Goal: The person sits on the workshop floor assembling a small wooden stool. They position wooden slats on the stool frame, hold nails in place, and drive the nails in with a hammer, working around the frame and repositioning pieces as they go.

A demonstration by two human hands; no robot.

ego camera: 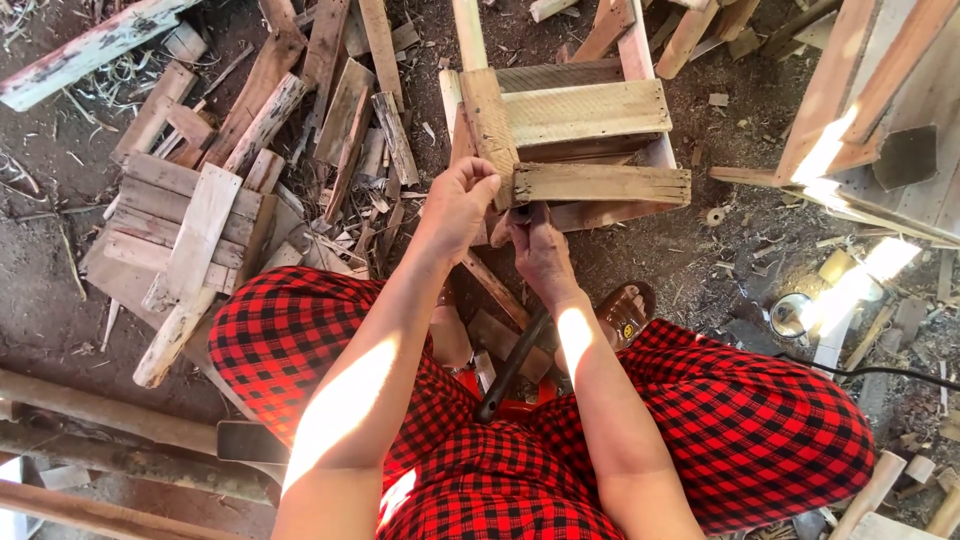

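Wooden frame [580, 140] against both hands [500, 225]

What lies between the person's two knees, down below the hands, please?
In the head view, a dark tool handle runs down from the right hand between the knees, over loose wood scraps and something red at its lower end.
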